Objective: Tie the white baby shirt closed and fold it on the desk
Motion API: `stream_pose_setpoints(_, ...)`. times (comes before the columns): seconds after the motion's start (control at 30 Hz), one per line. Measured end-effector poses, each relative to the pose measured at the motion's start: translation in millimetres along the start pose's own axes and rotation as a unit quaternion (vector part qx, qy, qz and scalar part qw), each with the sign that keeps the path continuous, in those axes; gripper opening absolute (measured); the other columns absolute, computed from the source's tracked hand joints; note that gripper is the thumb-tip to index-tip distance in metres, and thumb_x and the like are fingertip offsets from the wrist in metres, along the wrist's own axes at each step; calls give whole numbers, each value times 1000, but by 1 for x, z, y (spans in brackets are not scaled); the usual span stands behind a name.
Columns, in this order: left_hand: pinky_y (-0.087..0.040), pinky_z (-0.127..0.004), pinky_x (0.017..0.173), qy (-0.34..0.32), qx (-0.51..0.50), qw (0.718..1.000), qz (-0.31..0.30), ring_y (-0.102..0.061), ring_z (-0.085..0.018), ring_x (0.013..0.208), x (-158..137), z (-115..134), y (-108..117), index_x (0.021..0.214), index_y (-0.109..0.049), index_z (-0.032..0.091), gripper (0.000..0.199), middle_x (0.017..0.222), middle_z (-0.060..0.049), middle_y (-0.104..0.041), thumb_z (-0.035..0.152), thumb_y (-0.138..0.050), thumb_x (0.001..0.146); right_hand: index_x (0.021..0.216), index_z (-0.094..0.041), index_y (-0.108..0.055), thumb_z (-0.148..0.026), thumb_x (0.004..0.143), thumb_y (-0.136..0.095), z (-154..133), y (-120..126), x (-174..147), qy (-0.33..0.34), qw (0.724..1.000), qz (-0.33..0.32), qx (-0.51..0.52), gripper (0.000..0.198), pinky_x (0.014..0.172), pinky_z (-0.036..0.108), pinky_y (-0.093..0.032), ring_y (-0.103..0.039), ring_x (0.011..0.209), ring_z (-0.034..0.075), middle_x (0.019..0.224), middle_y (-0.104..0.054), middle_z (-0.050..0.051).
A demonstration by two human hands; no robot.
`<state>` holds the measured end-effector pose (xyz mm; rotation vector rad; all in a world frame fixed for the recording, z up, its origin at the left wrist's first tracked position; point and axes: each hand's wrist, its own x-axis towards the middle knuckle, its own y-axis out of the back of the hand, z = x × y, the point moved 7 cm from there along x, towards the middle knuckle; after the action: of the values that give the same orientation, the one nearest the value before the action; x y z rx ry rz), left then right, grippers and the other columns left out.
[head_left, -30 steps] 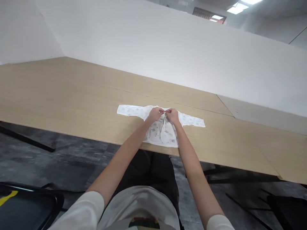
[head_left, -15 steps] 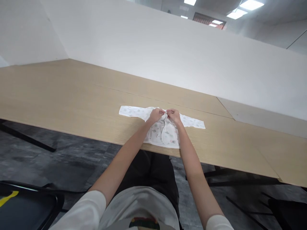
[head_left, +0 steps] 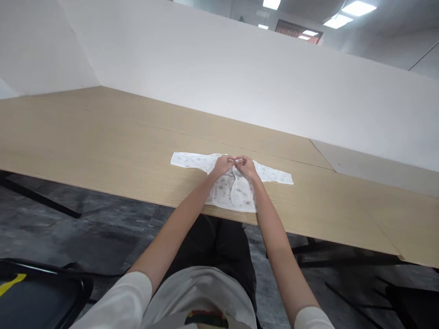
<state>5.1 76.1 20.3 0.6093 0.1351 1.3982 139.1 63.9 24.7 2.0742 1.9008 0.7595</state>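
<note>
A small white baby shirt (head_left: 222, 189) with a scattered print lies flat on the table, sleeves spread to both sides and its hem near the front edge. My left hand (head_left: 224, 164) pinches the cloth at the neckline, just left of the front opening. Opposite it, my right hand (head_left: 245, 166) pinches the other side of the neckline. The fingertips of both hands meet at the top of the opening. Whatever small fastening lies between them is hidden by the fingers. Below the hands the curved front edge overlaps the other panel.
The long wooden table (head_left: 103, 137) runs across the view, backed by a white partition (head_left: 219, 73). A black chair (head_left: 41, 292) with a yellow strip stands at lower left. Another dark chair (head_left: 411, 304) is at lower right.
My right hand has moved slightly left, closing the small gap to my left hand at the neckline. The shirt stays in nearly the same place.
</note>
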Motion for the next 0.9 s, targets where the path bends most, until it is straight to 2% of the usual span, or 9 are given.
stream_pose_setpoints(0.23, -49, -25, 79, 3, 33, 999, 26, -66, -17, 84, -3, 1, 2, 106, -68, 17, 34, 90, -4, -73, 19, -62, 73, 96, -15, -63, -21, 64, -59, 2, -2, -1, -5, 1000, 16, -3, 33, 65, 23, -46, -58, 64, 13, 68, -63, -2)
stream_pose_setpoints(0.5, -48, -25, 76, -24, 123, 992, 34, -65, -16, 80, -8, 12, -2, 107, -65, 22, 32, 84, -1, -72, 16, -55, 78, 95, -17, -63, -16, 64, -61, -3, -3, -3, -13, 999, 3, -43, 30, 73, 25, -48, -63, 70, 14, 68, -66, -3)
stream_pose_setpoints(0.77, -48, -24, 76, -22, 114, 993, 34, -65, -15, 82, -6, 3, -6, 109, -62, 20, 32, 91, -3, -72, 15, -51, 80, 91, -17, -63, -12, 64, -58, -1, -4, -4, -35, 997, 22, -64, 28, 80, 26, -48, -66, 78, 16, 70, -68, -1)
stream_pose_setpoints(0.9, -48, -25, 77, -34, 101, 994, 37, -65, -15, 84, -3, -2, -8, 107, -61, 18, 30, 95, -4, -71, 13, -50, 79, 92, -18, -63, -12, 62, -58, 3, -4, -4, -61, 995, 34, -67, 31, 77, 25, -49, -66, 77, 17, 72, -69, -1)
